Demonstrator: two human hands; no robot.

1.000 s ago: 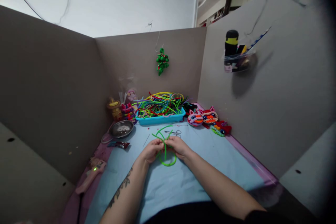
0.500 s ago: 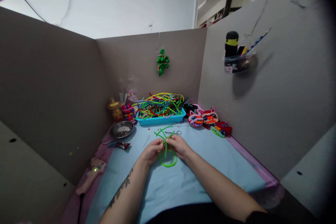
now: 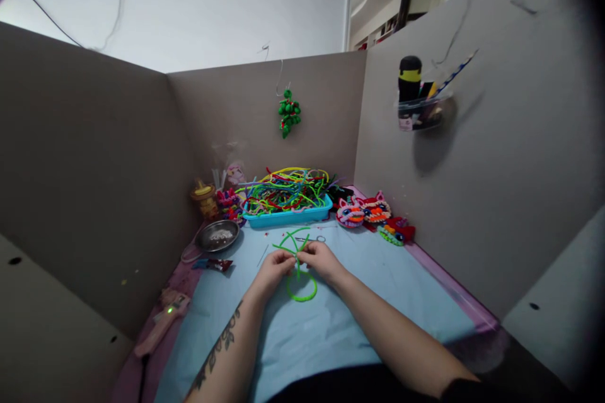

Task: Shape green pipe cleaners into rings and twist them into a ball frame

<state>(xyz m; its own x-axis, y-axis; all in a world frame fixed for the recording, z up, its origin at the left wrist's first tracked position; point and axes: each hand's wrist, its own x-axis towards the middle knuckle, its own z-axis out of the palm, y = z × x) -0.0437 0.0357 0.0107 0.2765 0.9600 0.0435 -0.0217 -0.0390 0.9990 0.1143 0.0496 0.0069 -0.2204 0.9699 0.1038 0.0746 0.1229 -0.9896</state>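
Nearest to the body, just below the two hands, a round loop of the green stems (image 3: 302, 300) lies over the blue cloth (image 3: 340, 321) on the desk. The left hand (image 3: 278, 263) and the right hand (image 3: 317, 258) almost meet, and each seems to pinch the stems between thumb and fingers at the crossing; the exact grip is too small to be sure. To do this well, I would say, one hand should press the crossing firmly, while the other bends one end at a time, with small and even force (a fuzzy stem, if it has wire inside, can kink from a hard pull). The loop should be left round, not pressed flat. Free ends spread out just beyond the fingers, and there the scissors (image 3: 321, 238) lie close behind the right hand. Farther ahead of both hands is the blue tray (image 3: 289, 220), with no brand that I can read. Up and to the right of the right hand, the hanging cup (image 3: 428, 104) carries a pinkish label (image 3: 405, 123), but its writing is not readable.
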